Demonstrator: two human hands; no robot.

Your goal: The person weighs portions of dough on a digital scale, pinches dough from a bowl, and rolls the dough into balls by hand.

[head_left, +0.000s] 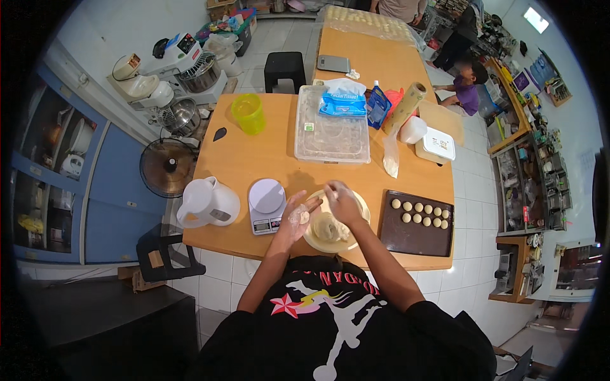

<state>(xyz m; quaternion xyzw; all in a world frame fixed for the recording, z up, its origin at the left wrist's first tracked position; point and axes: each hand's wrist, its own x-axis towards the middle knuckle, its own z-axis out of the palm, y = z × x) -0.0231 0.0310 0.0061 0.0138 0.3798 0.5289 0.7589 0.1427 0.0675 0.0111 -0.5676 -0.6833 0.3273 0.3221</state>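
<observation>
My left hand (pixel 297 219) is palm up beside the bowl's left rim, with a small piece of dough (pixel 305 217) resting in it. White flour or dough coats that palm. Over the bowl's far right side hovers my right hand (pixel 344 204), its fingers bent together and slightly blurred; whatever they pinch is hidden. The cream-coloured bowl (pixel 360 236) stands at the table's near edge and holds a mass of pale dough (pixel 329 228). On the dark baking tray (pixel 416 239) to the right, several round dough balls (pixel 417 207) sit in two rows at the far side.
Left of the bowl are a white kitchen scale (pixel 267 198) and a white pitcher (pixel 211 202). Farther back stand a yellow cup (pixel 248 114), a lidded plastic box (pixel 330 143) with a tissue pack (pixel 343 103), and a white tub (pixel 435 145). A child (pixel 466 89) sits beyond the table's right side.
</observation>
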